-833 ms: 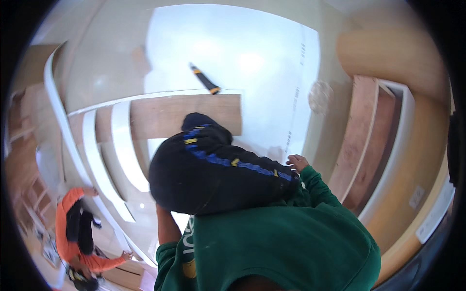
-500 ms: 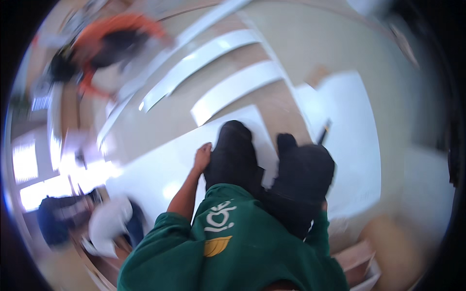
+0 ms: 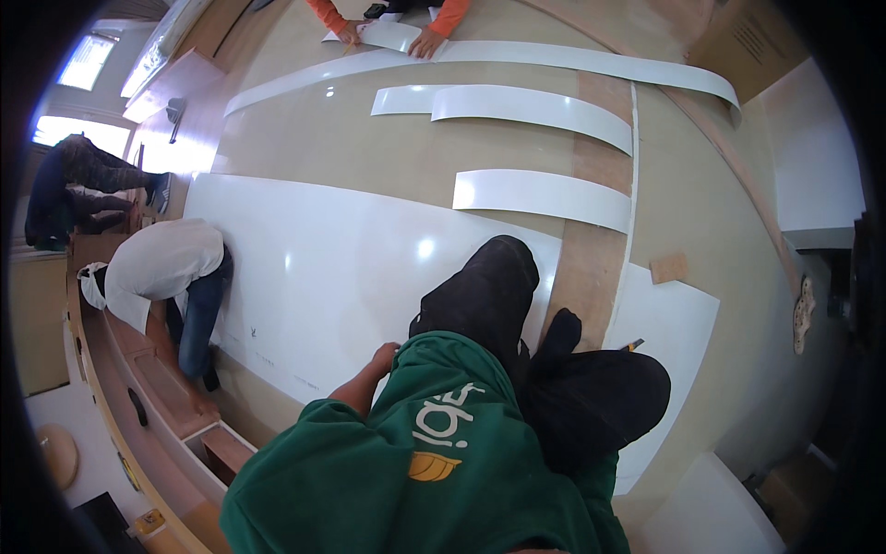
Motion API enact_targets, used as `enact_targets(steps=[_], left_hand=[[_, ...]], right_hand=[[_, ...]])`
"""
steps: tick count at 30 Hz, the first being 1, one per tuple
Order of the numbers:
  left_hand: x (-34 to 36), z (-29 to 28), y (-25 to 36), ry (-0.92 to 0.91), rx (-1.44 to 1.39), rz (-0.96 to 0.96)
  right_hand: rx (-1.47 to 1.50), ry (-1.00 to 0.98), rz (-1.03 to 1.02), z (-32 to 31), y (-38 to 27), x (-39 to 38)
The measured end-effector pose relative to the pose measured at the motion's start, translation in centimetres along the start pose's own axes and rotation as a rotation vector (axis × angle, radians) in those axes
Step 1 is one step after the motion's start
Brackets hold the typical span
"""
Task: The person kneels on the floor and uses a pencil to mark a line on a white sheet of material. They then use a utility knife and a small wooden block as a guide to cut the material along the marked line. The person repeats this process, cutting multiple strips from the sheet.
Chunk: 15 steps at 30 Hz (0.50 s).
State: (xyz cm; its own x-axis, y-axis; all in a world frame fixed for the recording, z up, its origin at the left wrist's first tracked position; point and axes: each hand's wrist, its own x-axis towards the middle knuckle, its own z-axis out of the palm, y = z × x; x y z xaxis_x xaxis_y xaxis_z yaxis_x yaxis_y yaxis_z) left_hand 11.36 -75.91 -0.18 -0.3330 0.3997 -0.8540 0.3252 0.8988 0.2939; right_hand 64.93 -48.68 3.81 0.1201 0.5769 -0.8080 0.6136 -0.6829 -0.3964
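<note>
My left hand (image 3: 385, 356) rests by my left hip, over a large white laminate-like sheet (image 3: 314, 240) on the floor. Its fingers are mostly hidden against my green sweatshirt, so what they hold, if anything, does not show. My right hand is out of sight, its sleeve running down behind my bent right leg. Beside that knee, the yellow-and-dark tip of a cutter knife (image 3: 633, 345) pokes out over a second white sheet (image 3: 678, 342). A small tan block (image 3: 669, 269) lies on that sheet's far edge.
Several curved white strips (image 3: 544, 198) lie ahead of me. Beyond them, a co-worker's orange-sleeved hands (image 3: 427, 42) handle a short white piece (image 3: 388, 37). At left, a person in a white shirt (image 3: 171, 263) bends over a long wooden cabinet frame (image 3: 166, 383). A cardboard box (image 3: 748, 42) stands far right.
My view has swung left and steadied, bringing the cabinet frame into sight. My left hand sits closer against my hip. The orange-sleeved co-worker now appears at the top, with hands on a strip.
</note>
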Motion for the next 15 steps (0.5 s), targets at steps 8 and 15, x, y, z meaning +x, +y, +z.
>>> enact_targets(steps=[8,15], left_hand=[[6.8,-7.7,14.9,0.24,-0.198,0.209],[13.3,-8.7,14.0,0.032,-0.212,0.316]], right_hand=[[0.019,0.063,0.036,-1.7,0.5,-0.5],[0.016,0.227,0.019,0.5,5.4,0.0]])
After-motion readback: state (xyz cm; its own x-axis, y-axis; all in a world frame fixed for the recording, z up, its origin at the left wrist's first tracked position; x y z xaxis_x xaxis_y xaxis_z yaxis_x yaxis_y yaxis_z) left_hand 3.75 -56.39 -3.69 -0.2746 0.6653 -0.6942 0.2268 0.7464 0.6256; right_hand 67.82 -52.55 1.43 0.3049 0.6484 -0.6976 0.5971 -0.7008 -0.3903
